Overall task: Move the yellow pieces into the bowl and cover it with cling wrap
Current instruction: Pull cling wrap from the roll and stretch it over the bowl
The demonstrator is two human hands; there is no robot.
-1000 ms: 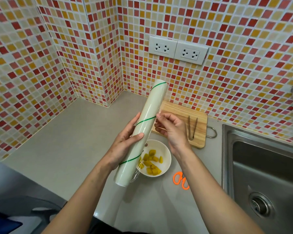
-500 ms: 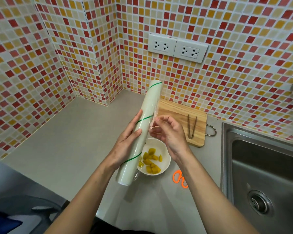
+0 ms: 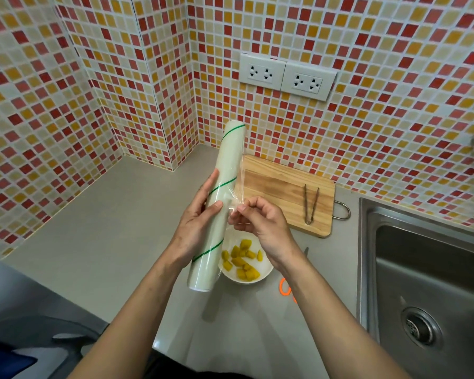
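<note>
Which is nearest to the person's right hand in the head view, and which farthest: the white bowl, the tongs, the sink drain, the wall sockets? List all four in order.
From the right hand:
1. White bowl, just below the hand, on the counter.
2. Tongs, to its right, lying on the cutting board.
3. Wall sockets, up on the tiled wall behind.
4. Sink drain, far right, in the sink's bottom.
</note>
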